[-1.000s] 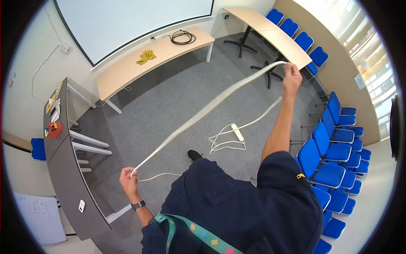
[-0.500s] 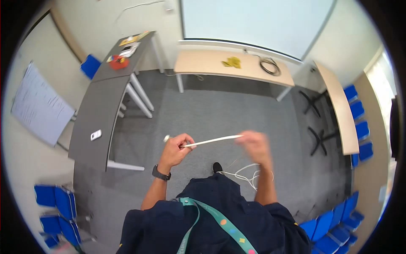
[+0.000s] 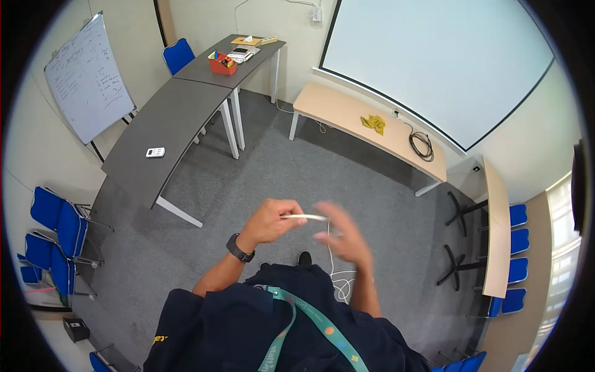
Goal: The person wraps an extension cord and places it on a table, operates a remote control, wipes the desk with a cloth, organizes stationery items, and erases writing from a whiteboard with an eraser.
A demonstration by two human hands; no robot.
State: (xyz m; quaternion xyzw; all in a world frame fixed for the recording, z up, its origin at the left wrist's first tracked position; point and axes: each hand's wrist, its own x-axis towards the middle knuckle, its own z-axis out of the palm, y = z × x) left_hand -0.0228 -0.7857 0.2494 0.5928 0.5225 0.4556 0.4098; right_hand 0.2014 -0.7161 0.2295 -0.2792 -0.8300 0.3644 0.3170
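Mid-frame: left hand (image 3: 271,221) pinches white cord (image 3: 313,217); right hand (image 3: 349,242) blurred, thumb and fingers parted beside it. Cord trails to grey carpet (image 3: 273,167), lower centre. Whiteboard (image 3: 90,77), dark table (image 3: 164,118) upper left; pale table (image 3: 338,108) upper right under screen (image 3: 434,56), yellow cloth (image 3: 373,124) and black cable (image 3: 413,147) on it

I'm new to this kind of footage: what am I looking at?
No machine here: these are a person's two bare hands, seen from a camera worn on the head, looking forward and down. The left hand holds a white cable. The right hand, blurred, is open beside it; whether it touches the cable is unclear. More white cable lies on the floor. On the dark tables are a small white device and a red container; on the pale table by the screen lie a yellow cloth and a coiled black cable.
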